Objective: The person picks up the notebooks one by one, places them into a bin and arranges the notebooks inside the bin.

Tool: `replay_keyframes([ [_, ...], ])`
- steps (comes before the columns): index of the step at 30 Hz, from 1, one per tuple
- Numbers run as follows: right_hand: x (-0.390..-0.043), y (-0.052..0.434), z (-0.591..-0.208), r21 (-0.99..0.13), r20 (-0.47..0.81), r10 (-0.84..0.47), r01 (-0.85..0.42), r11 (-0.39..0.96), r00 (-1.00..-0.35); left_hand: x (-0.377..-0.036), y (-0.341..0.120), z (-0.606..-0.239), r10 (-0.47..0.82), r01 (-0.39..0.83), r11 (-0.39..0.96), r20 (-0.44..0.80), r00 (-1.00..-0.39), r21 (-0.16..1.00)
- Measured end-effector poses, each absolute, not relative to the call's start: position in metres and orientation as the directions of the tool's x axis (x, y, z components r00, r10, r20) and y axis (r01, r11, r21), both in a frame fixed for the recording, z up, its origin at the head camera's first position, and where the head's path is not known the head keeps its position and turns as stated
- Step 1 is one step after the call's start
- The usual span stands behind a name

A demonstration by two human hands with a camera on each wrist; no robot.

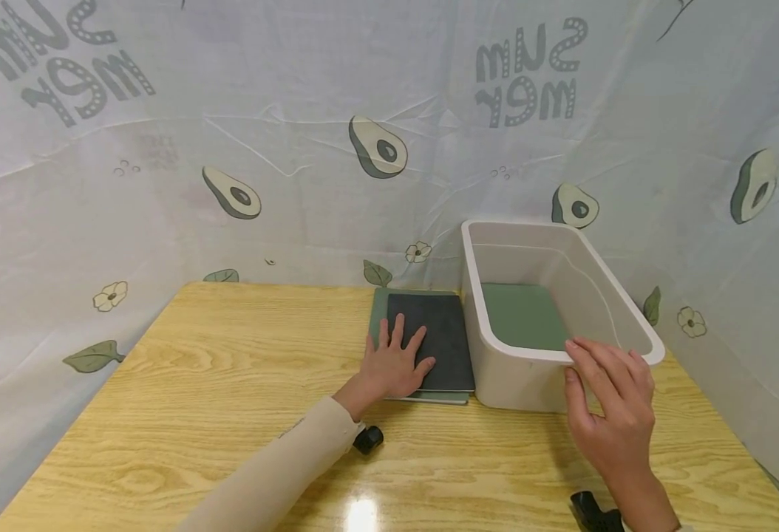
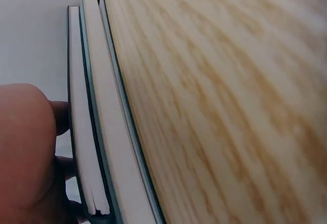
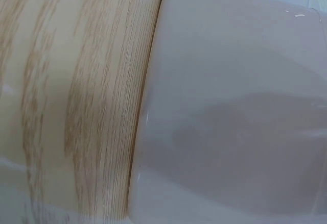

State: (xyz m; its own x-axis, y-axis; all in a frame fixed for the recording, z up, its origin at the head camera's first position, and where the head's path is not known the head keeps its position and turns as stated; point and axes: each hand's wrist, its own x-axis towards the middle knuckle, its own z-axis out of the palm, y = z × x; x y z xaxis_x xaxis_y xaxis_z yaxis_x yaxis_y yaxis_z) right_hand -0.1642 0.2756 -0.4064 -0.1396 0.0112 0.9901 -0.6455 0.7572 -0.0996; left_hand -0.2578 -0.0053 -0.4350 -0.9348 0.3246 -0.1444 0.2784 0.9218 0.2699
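Note:
My left hand [image 1: 392,366] rests with fingers spread on a dark notebook [image 1: 439,340]. This lies on top of a slightly larger green notebook [image 1: 379,310], whose edges stick out around it. In the left wrist view the page edges of the dark notebook [image 2: 84,106] and the thicker green notebook [image 2: 110,117] show one above the other. With its fingertips over the front rim and its thumb outside, my right hand [image 1: 616,406] grips a white plastic bin [image 1: 522,380]. Flat on the bin's floor is a green notebook-like item [image 1: 525,318]. The right wrist view shows the bin's outer wall [image 3: 230,106].
The bin stands right beside the stacked notebooks on a wood-grain table [image 1: 250,355]. Behind and at both sides hangs a pale curtain [image 1: 283,148] printed with avocados. Black wrist mounts [image 1: 368,440] sit under both wrists.

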Motion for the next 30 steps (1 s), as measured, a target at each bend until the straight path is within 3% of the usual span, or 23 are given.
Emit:
replay_keyframes([
  [8,-0.159,0.269,-0.397,-0.108,0.99,0.019,-0.649,0.753,-0.143,-0.258,-0.004,-0.437,0.332,0.277,0.906,-0.133,-0.934,0.32],
  [16,-0.158,0.269,-0.396,-0.114,0.988,0.021,-0.642,0.758,-0.151,-0.264,-0.009,-0.427,0.336,0.193,0.743,-0.108,-0.936,0.641],
  [19,-0.159,0.27,-0.397,-0.112,0.989,0.02,-0.644,0.757,-0.149,-0.267,-0.011,-0.419,0.3,0.085,0.575,-0.113,-0.947,0.814],
  [23,-0.159,0.27,-0.398,-0.108,0.989,0.018,-0.644,0.757,-0.145,-0.27,-0.018,-0.412,0.251,-0.095,0.239,-0.156,-0.955,0.966],
  [26,-0.16,0.27,-0.398,-0.105,0.99,0.015,-0.643,0.758,-0.143,-0.272,-0.027,-0.411,0.229,-0.191,-0.034,-0.179,-0.957,0.981],
  [30,-0.16,0.271,-0.398,-0.101,0.99,0.013,-0.645,0.758,-0.14,-0.275,-0.041,-0.414,0.207,-0.248,-0.318,-0.188,-0.96,0.915],
])
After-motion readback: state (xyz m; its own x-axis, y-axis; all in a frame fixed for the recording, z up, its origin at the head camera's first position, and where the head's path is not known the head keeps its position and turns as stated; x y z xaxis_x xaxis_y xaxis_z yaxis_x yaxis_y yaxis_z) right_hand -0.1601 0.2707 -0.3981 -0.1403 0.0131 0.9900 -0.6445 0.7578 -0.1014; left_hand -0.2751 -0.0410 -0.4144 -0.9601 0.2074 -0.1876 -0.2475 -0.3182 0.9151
